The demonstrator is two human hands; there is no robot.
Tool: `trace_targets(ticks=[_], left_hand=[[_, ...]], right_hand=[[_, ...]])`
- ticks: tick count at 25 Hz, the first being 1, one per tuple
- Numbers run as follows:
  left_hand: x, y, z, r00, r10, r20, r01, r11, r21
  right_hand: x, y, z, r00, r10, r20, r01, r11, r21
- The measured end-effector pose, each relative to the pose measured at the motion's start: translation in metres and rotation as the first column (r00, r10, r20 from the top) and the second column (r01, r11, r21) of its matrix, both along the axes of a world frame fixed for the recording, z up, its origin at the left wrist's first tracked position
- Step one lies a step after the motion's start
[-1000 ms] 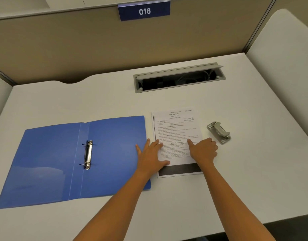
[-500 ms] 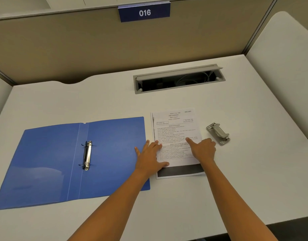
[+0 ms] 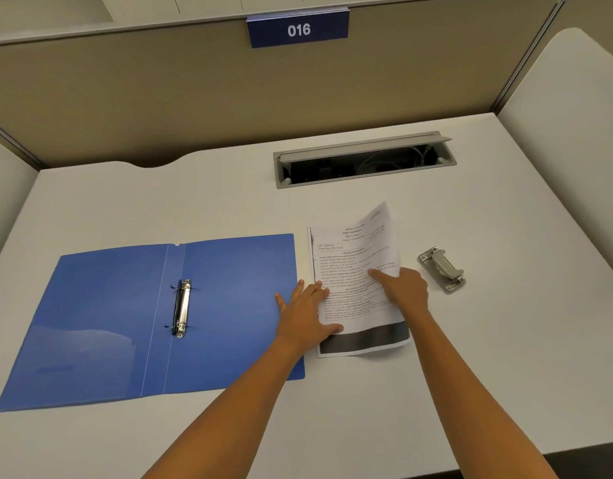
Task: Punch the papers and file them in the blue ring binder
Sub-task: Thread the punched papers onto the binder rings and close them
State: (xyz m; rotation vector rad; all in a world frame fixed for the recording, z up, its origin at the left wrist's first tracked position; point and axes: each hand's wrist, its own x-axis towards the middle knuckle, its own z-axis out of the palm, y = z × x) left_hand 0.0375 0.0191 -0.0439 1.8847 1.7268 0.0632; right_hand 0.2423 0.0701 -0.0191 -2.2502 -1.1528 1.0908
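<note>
Papers (image 3: 357,271) sit on the white desk (image 3: 505,357), between the open blue ring binder (image 3: 108,323) and the grey hole punch (image 3: 442,269). Nothing looks punched yet, judging by the layout.

Your left hand (image 3: 307,314) lies flat, fingers straight, pressing the stack's left edge, palm partly over the binder cover. Your right hand (image 3: 403,290) is on the right edge, index finger laid on the print, the rest curled at the margin; that edge is lifted and the far right corner curls up. Looks like a pinch, but the underside is hidden.

Handling, my read: thin stack, light, floppy, sheets will fan and slide apart. Take it by a long edge with thumb on top, fingers beneath, and square it before feeding the punch. The binder rings (image 3: 180,307) look shut; they'll likely need opening first.
</note>
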Motion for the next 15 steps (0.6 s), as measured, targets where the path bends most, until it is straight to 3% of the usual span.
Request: trace_targets(ticks=[3,6,12,15], left_hand=[[0.001,0.000,-0.001,1.000,-0.007,-0.006,0.007,1.000,-0.004],[0.000,0.001,-0.002,1.000,-0.010,-0.012,0.010,1.000,-0.001],[0.001,0.000,-0.001,1.000,-0.012,-0.020,0.012,1.000,-0.008],[0.002,0.001,0.001,0.998,-0.024,-0.052,0.024,1.000,-0.008]], right_hand=[[0.015,0.007,0.011,0.987,-0.081,-0.141,0.092,0.993,0.072],[0.027,0.011,0.020,0.970,-0.014,-0.243,0.021,0.999,0.025],[0.032,0.015,0.014,0.947,0.113,-0.300,-0.127,0.991,-0.030],[0.030,0.011,0.012,0.949,0.212,-0.235,-0.217,0.976,0.003]])
